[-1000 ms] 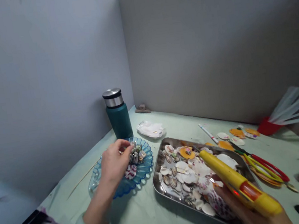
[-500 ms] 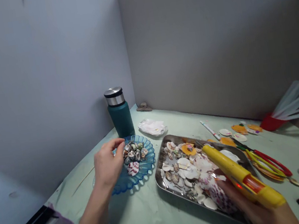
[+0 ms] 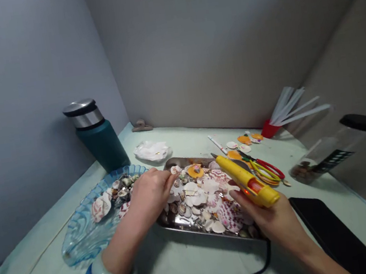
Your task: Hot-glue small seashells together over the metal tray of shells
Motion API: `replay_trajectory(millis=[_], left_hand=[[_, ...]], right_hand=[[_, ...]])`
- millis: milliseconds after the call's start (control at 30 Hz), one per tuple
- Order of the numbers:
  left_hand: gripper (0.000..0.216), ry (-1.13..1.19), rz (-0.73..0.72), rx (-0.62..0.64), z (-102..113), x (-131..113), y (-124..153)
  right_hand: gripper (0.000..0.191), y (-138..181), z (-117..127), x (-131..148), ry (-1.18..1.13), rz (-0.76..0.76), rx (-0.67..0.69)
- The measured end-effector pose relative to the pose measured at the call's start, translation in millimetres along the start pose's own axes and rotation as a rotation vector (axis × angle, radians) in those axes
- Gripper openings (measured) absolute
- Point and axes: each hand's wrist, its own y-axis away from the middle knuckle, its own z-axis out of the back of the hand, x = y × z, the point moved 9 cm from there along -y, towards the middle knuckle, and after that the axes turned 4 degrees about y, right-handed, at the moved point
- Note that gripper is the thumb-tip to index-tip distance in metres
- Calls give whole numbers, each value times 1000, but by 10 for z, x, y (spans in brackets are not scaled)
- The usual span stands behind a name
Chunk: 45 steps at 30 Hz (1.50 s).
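Observation:
My right hand [image 3: 276, 221] grips a yellow glue gun [image 3: 245, 181] with a small red light on its side. Its dark nozzle points up and to the left, above a metal tray [image 3: 196, 233] of mixed seashells [image 3: 212, 201]. My left hand [image 3: 153, 190] is over the tray's left side, its thumb and finger pinched together. Whatever is between those fingertips is too small to make out. Just left of that hand lies a scalloped blue plate [image 3: 91, 234] with small spiral shells [image 3: 124, 183] and a pinkish shell [image 3: 100, 206] on it.
A teal bottle [image 3: 102, 143] stands behind the plate, beside a white packet [image 3: 152, 151]. Red-handled scissors [image 3: 269, 168], a marker [image 3: 217, 144] and a red cup [image 3: 269, 128] of glue sticks are beyond the tray. At right are a clear jar [image 3: 329, 157] and a black phone-like slab [image 3: 336, 233].
The view has turned to the right. My left hand has gone from the blue plate to above the tray's left side, still pinched. My right hand keeps hold of the glue gun.

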Motion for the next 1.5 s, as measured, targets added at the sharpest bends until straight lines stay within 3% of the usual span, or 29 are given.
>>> replay_trajectory(millis=[267, 700, 1067, 1500], left_hand=[[22, -89, -213, 134, -419, -196, -193], [21, -115, -277, 186, -637, -300, -291], [17, -46, -119, 134, -313, -52, -268], [20, -84, -245, 236, -655, -251, -311]], right_hand=[[24, 6, -41, -51, -57, -16, 25], [18, 40, -86, -25, -78, -48, 74], [14, 49, -86, -31, -101, -31, 71], [15, 33, -99, -75, -97, -49, 70]])
